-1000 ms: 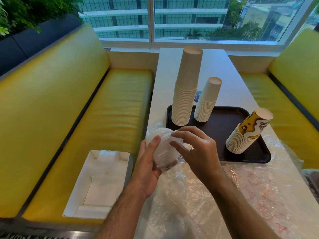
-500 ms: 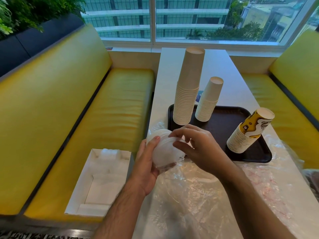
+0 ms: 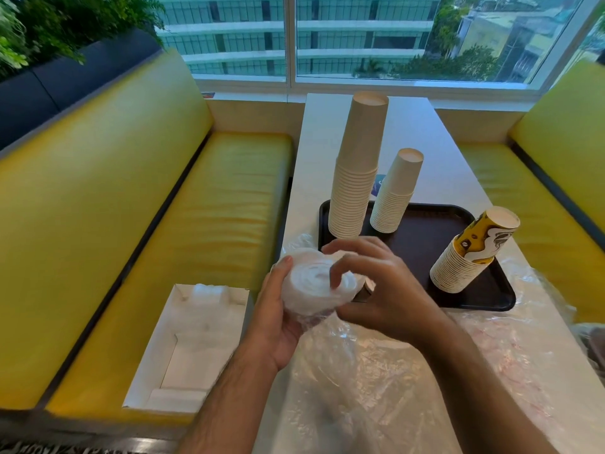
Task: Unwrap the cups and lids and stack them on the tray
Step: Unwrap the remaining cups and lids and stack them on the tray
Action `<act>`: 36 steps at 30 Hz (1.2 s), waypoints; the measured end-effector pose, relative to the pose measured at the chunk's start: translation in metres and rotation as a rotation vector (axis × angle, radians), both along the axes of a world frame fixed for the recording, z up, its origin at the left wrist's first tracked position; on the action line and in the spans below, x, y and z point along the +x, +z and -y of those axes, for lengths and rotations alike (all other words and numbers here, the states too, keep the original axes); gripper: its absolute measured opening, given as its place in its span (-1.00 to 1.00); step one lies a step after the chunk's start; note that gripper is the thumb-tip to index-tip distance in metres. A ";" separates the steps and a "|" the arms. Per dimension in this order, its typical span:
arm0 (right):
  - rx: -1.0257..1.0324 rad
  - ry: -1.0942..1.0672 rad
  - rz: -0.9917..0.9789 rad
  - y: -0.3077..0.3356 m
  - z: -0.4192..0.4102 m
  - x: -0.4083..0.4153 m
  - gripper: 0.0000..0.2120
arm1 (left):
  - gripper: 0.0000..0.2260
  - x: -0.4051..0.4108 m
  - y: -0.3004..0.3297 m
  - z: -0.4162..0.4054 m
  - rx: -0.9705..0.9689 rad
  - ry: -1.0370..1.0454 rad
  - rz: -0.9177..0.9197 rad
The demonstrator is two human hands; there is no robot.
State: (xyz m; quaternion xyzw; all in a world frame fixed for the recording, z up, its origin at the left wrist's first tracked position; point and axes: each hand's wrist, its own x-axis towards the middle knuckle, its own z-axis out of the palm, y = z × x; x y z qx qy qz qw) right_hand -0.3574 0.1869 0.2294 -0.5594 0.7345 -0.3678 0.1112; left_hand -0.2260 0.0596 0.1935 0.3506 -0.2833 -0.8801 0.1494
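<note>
1. The stack of lids [image 3: 316, 283] is a blurred white mass in clear plastic; the number of lids cannot be made out, and its far end is hidden behind the right hand [image 3: 379, 290]. The near left corner of the tray [image 3: 484, 299] is covered by the hands.
2. A long white desk [image 3: 435, 158] runs to a window [image 3: 393, 34], with yellow benches [image 3: 203, 208] on both sides. Crumpled plastic wrap [image 3: 370, 381] covers the near end of the desk. An open white box [image 3: 193, 348] sits on the left bench.
3. On the dark tray stand three upside-down cup stacks: a tall plain one [image 3: 357, 172], a shorter plain one [image 3: 396, 191] just beside it, and a leaning printed one [image 3: 471, 253] at the right.
4. The left hand [image 3: 278, 319] cups the lids from below, thumb curled over the rim, in front of the tray. The right hand's fingers [image 3: 340, 270] curl over the lids' top and pinch at the wrap there.
</note>
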 end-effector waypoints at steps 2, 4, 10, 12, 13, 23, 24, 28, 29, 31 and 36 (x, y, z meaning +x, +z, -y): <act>0.110 0.049 -0.040 -0.004 0.000 0.005 -0.65 | -0.51 -0.002 0.001 0.001 0.001 -0.017 -0.002; 0.161 0.063 -0.055 -0.008 0.001 0.008 -0.60 | -0.48 -0.005 0.001 0.001 0.001 -0.024 0.016; 0.197 0.015 -0.075 -0.015 0.000 0.005 -0.68 | -0.27 -0.014 0.000 -0.002 -0.001 0.004 0.050; 0.144 -0.027 -0.084 -0.020 -0.002 0.002 -0.64 | -0.26 -0.018 0.002 -0.004 0.011 0.023 0.041; 0.126 -0.049 -0.077 -0.021 -0.002 0.001 -0.61 | -0.29 -0.019 0.003 -0.005 0.013 0.030 0.034; 0.178 -0.112 -0.083 -0.034 -0.002 -0.003 -0.41 | -0.42 -0.030 0.002 -0.011 0.022 0.068 0.035; 0.178 -0.117 -0.088 -0.035 -0.003 -0.005 -0.42 | -0.44 -0.030 0.002 -0.011 0.028 0.078 0.041; 0.109 -0.176 -0.039 -0.037 -0.008 -0.014 -0.42 | -0.44 -0.032 0.004 -0.010 0.046 0.126 0.051; 0.096 -0.185 -0.019 -0.037 -0.008 -0.016 -0.41 | -0.47 -0.033 0.004 -0.010 0.051 0.131 0.048; 0.098 -0.190 -0.001 -0.035 -0.008 -0.019 -0.44 | -0.49 -0.035 0.003 -0.010 0.060 0.126 0.042; -0.057 -0.323 0.198 -0.035 -0.016 -0.047 -0.52 | -0.52 -0.038 0.002 -0.007 0.077 0.152 0.042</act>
